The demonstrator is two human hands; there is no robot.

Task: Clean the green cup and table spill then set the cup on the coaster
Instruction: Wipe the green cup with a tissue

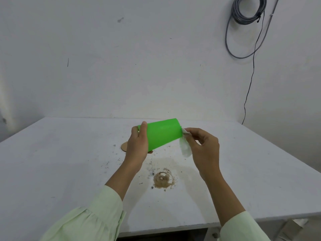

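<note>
My left hand (pixel 138 145) holds the green cup (pixel 162 133) on its side above the table, gripping it at the wide rim end. The cup's narrow base points right. My right hand (pixel 202 146) pinches a crumpled white tissue (pixel 184 147) against that base. Below the hands, a brown spill (pixel 162 179) with gritty specks stains the white table (pixel 69 162). A round cardboard coaster (pixel 124 146) lies on the table behind my left hand, mostly hidden by it.
Dark crumbs are scattered left of the spill. The table's front edge runs along the bottom, with its right edge slanting off to the right. A white wall stands behind, with a coiled grey cable (pixel 246 11) hanging at the top right.
</note>
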